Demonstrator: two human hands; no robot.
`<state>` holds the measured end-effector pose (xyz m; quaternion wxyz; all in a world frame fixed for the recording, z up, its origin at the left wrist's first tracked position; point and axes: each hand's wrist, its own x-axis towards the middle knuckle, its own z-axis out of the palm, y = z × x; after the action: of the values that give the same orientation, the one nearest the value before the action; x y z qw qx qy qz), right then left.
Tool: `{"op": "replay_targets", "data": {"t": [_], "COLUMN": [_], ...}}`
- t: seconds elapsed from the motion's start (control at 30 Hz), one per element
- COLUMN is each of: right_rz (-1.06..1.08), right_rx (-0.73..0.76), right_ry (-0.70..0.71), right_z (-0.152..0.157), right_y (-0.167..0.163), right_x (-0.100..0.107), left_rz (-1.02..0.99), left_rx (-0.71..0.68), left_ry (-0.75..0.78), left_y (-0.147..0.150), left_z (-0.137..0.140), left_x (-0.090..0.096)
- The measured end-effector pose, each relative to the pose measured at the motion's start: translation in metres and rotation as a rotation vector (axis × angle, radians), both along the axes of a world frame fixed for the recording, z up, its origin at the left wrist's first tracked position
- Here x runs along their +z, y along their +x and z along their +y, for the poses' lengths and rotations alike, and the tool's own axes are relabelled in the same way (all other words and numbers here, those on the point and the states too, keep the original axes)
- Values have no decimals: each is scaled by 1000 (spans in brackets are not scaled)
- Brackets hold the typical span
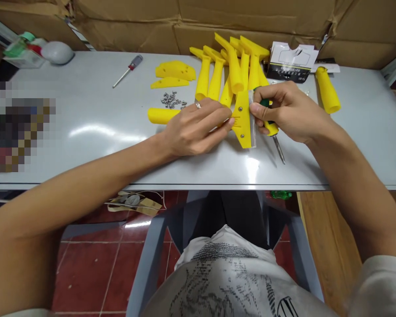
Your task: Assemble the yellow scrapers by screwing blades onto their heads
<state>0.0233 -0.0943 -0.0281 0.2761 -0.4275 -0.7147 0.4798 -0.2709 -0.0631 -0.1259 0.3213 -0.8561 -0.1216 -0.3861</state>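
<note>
The left hand [194,127] lies flat, fingers extended, pressing the yellow scraper [242,116]; the right hand [285,110] clenches a screwdriver [272,132], fingertips pinching the scraper's blade edge.

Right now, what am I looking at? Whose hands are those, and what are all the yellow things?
The camera sits on a person's head, looking down, so these are their own two hands. The left hand presses on a flat yellow plastic scraper head lying on the grey table. The right hand pinches the scraper's edge and also holds a green-and-yellow-handled screwdriver. Behind them lies a pile of yellow plastic scraper handles, with small silver screws and another red-handled screwdriver to the left.
</note>
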Motion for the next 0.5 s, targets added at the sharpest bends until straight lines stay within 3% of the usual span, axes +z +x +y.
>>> {"op": "replay_targets", "data": {"t": [0.1, 0.23, 0.33, 0.5], "right_rz": [8, 387, 501, 469], "right_rx": [-99, -297, -317, -274], "right_ry": [-15, -54, 11, 80], "right_z": [8, 26, 36, 41], "right_y": [13, 37, 45, 45], "right_x": [12, 24, 18, 2], "left_rz": [12, 25, 85, 181], "left_rx": [-11, -39, -30, -38], "left_ry": [-48, -160, -212, -291], "left_y": [5, 11, 11, 9], "left_z": [-3, -11, -14, -15], "left_x": [9, 16, 12, 9]}}
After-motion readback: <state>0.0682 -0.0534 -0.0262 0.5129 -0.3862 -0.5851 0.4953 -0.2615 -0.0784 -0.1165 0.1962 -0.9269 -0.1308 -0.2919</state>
